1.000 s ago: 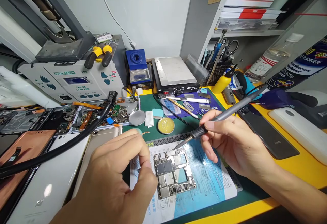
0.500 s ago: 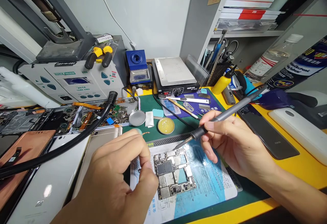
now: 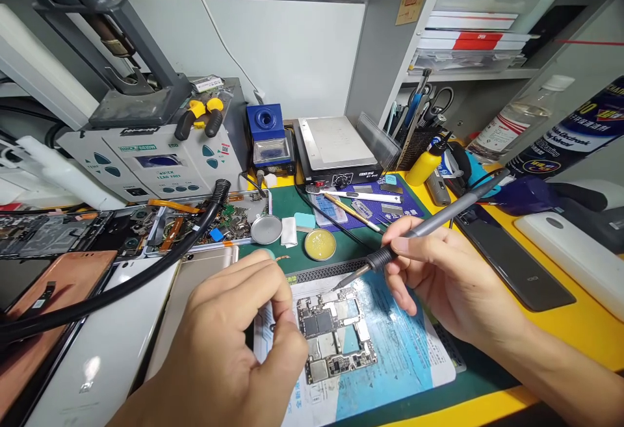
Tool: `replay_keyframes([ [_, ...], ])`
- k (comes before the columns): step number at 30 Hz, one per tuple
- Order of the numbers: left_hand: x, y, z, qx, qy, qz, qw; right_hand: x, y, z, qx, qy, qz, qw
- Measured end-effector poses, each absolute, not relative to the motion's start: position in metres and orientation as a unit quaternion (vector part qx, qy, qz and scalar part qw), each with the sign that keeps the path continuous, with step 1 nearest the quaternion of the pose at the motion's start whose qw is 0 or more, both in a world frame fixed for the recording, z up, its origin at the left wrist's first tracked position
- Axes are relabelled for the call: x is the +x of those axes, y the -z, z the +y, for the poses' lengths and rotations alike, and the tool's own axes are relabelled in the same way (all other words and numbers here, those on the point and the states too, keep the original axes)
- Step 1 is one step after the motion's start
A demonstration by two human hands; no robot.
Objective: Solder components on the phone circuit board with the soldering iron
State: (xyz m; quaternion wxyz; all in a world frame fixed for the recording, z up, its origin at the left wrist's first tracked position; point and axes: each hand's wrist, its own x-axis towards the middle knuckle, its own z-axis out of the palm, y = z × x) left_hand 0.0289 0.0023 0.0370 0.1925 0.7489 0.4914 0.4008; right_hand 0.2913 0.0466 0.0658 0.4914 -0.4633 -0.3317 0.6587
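My right hand [image 3: 439,264] grips a soldering iron [image 3: 433,222] like a pen, fingers around its black ribbed sleeve. The iron's tip points down-left and is at or just above the top edge of a phone logic board [image 3: 336,336]; contact cannot be made out. The board lies on a blue and white printed mat [image 3: 404,355]. Left of the board, my left hand [image 3: 234,342] is closed, thumb against bent index finger; what it pinches is hidden. A copper-coloured strip [image 3: 283,258] shows just beyond its knuckles. An open tin of yellow paste [image 3: 320,245] stands behind the board.
A hot-air station [image 3: 151,160] stands back left, its black hose [image 3: 146,274] crossing several phones. A blue iron stand [image 3: 266,121] and a heating plate [image 3: 336,141] are at the back. To the right lie a dark phone [image 3: 521,264], a yellow bottle [image 3: 423,166] and a white case [image 3: 570,251].
The whole view has shifted slightly, so everything appears a little lower and to the right. Both hands and the iron keep nearly the same pose over the board.
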Motion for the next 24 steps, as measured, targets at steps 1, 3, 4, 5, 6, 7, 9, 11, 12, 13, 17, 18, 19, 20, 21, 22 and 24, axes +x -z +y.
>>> replay_keyframes([
  [1, 0.029, -0.037, 0.003, 0.749, -0.404, 0.489, 0.193, 0.291, -0.065, 0.047, -0.462, -0.659, -0.333, 0.491],
  [3, 0.029, -0.036, 0.003, 0.748, -0.411, 0.483, 0.196, 0.291, -0.064, 0.048, -0.459, -0.661, -0.336, 0.489],
  [4, 0.029, -0.036, 0.003, 0.748, -0.413, 0.481, 0.197, 0.291, -0.063, 0.049, -0.458, -0.661, -0.337, 0.490],
  [5, 0.029, -0.036, 0.004, 0.749, -0.414, 0.478, 0.198, 0.291, -0.063, 0.049, -0.457, -0.661, -0.338, 0.490],
  [6, 0.029, -0.036, 0.004, 0.751, -0.414, 0.475, 0.197, 0.291, -0.062, 0.049, -0.456, -0.662, -0.338, 0.490],
  [7, 0.028, -0.036, 0.005, 0.754, -0.414, 0.471, 0.197, 0.292, -0.061, 0.048, -0.455, -0.662, -0.339, 0.491],
  [9, 0.028, -0.037, 0.006, 0.758, -0.413, 0.465, 0.196, 0.293, -0.060, 0.047, -0.453, -0.662, -0.339, 0.492],
  [11, 0.028, -0.038, 0.008, 0.762, -0.411, 0.461, 0.194, 0.294, -0.059, 0.046, -0.452, -0.661, -0.340, 0.494],
  [12, 0.029, -0.039, 0.008, 0.763, -0.410, 0.460, 0.193, 0.295, -0.058, 0.046, -0.452, -0.660, -0.340, 0.494],
  [13, 0.029, -0.039, 0.009, 0.764, -0.410, 0.459, 0.192, 0.295, -0.058, 0.046, -0.452, -0.660, -0.341, 0.493],
  [17, 0.029, -0.040, 0.010, 0.769, -0.409, 0.455, 0.186, 0.297, -0.052, 0.046, -0.448, -0.661, -0.346, 0.492],
  [18, 0.029, -0.040, 0.010, 0.770, -0.409, 0.454, 0.185, 0.298, -0.050, 0.046, -0.446, -0.660, -0.347, 0.494],
  [19, 0.028, -0.040, 0.010, 0.771, -0.408, 0.453, 0.183, 0.298, -0.048, 0.046, -0.445, -0.659, -0.348, 0.496],
  [20, 0.028, -0.041, 0.010, 0.772, -0.406, 0.454, 0.182, 0.299, -0.047, 0.046, -0.444, -0.659, -0.349, 0.497],
  [21, 0.028, -0.041, 0.010, 0.773, -0.404, 0.455, 0.181, 0.300, -0.045, 0.045, -0.444, -0.659, -0.348, 0.497],
  [22, 0.029, -0.042, 0.009, 0.773, -0.402, 0.456, 0.181, 0.300, -0.044, 0.044, -0.444, -0.659, -0.347, 0.498],
  [24, 0.029, -0.043, 0.009, 0.773, -0.398, 0.459, 0.181, 0.301, -0.043, 0.044, -0.442, -0.661, -0.345, 0.499],
])
